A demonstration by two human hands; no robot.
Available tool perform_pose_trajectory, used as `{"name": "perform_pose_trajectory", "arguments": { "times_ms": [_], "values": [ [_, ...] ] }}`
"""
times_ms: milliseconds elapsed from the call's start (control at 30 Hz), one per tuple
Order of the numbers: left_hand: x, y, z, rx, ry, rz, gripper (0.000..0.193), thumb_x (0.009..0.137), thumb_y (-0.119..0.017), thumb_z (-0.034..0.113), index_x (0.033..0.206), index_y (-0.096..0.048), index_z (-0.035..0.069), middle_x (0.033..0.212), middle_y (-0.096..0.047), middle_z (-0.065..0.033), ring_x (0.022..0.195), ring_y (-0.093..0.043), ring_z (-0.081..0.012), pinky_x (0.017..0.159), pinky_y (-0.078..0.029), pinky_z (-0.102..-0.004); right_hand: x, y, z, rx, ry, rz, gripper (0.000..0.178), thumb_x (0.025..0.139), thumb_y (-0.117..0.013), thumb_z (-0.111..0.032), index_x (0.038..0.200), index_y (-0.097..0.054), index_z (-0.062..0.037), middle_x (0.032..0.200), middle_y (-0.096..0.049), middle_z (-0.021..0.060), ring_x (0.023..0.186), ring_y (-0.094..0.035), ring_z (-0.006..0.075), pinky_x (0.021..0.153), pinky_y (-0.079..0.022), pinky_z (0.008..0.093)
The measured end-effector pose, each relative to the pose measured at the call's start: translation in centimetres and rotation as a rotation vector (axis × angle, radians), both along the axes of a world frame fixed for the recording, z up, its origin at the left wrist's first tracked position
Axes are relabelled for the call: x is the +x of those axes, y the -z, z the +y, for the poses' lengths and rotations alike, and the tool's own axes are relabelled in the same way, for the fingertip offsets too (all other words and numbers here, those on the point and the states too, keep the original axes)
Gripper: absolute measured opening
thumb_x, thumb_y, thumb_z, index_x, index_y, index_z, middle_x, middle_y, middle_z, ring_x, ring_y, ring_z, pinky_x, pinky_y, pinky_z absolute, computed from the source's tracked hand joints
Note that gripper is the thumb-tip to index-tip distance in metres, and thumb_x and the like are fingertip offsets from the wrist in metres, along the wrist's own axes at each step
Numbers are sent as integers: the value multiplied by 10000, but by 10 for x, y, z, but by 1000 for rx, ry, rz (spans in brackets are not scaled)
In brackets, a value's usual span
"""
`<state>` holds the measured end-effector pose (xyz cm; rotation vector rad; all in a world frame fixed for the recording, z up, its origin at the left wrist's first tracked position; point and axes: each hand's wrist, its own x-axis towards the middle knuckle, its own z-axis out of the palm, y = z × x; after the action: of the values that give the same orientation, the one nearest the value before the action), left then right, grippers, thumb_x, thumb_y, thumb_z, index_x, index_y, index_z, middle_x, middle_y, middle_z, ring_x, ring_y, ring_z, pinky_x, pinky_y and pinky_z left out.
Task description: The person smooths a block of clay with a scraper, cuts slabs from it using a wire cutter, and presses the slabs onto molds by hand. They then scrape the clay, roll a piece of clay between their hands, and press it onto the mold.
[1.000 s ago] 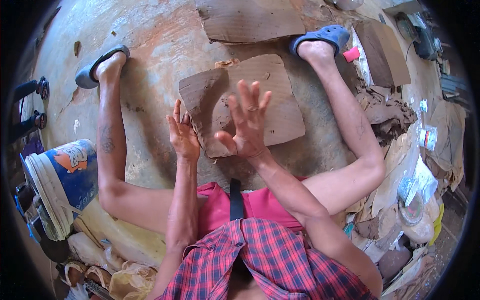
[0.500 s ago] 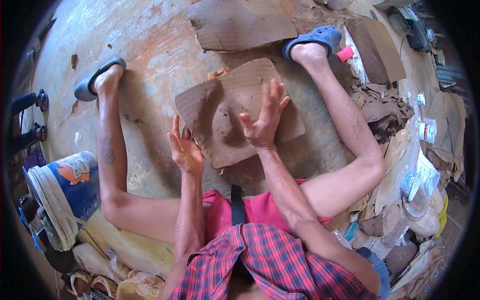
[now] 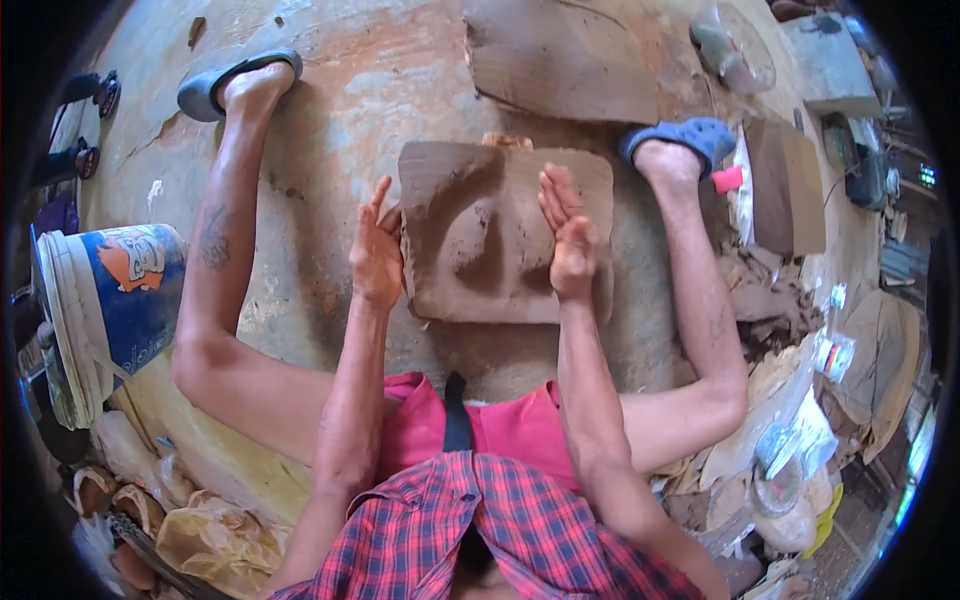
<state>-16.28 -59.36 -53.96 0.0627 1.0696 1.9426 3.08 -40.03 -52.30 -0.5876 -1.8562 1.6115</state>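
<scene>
A square slab of brown clay point(image 3: 450, 295) lies on the floor between my legs, with a rounded raised mound point(image 3: 480, 235) and a dark curved hollow in its middle. Beside its left edge is my left hand point(image 3: 377, 255), fingers stretched upward and thumb near the rim; whether it touches the clay I cannot tell. My right hand point(image 3: 570, 230) is over the right part of the slab, its fingers extended and palm turned inward. Neither hand holds anything. A small lump point(image 3: 508, 141) shows at the slab's far edge.
Another flat brown slab point(image 3: 560, 60) lies farther off. At right are a brown board point(image 3: 785, 190), a heap of loose clay point(image 3: 765, 305), a pink piece point(image 3: 728, 179) and small tubs point(image 3: 833, 357). A blue and white bucket point(image 3: 110, 300) stands at left, near plastic bags point(image 3: 220, 540).
The clay slab has turned and now sits squarer to me. My left hand has stayed by its left edge; my right hand has moved from over the middle toward the right side.
</scene>
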Motion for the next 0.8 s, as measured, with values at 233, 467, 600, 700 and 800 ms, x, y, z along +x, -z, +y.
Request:
{"name": "perform_pose_trajectory", "arguments": {
  "times_ms": [233, 467, 600, 700, 800],
  "values": [
    [-4, -9, 9, -60, 28, 44, 840, 1063, -451, 639, 1625, -330, 27, 1419, -610, -211, 1295, -576, -281, 1142, -413, -399, -23, -18, 17, -267, -153, 125, 862, 1071, -311, -681, 1627, -351, -24, 1536, -560, 180, 1454, -514, 291, 1232, -361, 438],
    [-10, 3, 5, -20, 42, 41, 802, 1076, -447, 607, 1628, -329, 39, 1442, -608, -203, 1329, -563, -286, 1174, -386, -413, -42, -32, 33, -282, -207, 164, 874, 1056, -367, -704, 1527, -476, 24, 1385, -654, 225, 1297, -637, 307, 1109, -486, 424],
    [-12, 0, 22, 22, 49, 34, 801, 1075, -452, 602, 1628, -328, 35, 1440, -611, -197, 1328, -563, -286, 1167, -394, -409, -41, 10, 49, -309, -325, -62, 794, 1088, -369, -644, 1420, -545, 55, 1211, -712, 197, 1099, -710, 291, 989, -551, 416],
    [-9, 1, 10, -40, 35, 55, 802, 1075, -446, 597, 1625, -332, 24, 1445, -603, -206, 1323, -563, -281, 1155, -405, -393, -50, -1, 49, -461, -375, 32, 684, 1105, -385, -588, 1312, -591, 31, 1116, -711, 172, 1012, -709, 267, 934, -555, 408],
    [-5, -5, 9, -47, 7, 17, 800, 1074, -450, 603, 1617, -348, 25, 1440, -599, -203, 1317, -564, -277, 1152, -406, -389, -56, -4, 50, -473, -472, 72, 609, 1113, -396, -549, 1249, -598, 10, 1110, -713, 169, 1017, -711, 274, 935, -555, 416]
  ]
}}
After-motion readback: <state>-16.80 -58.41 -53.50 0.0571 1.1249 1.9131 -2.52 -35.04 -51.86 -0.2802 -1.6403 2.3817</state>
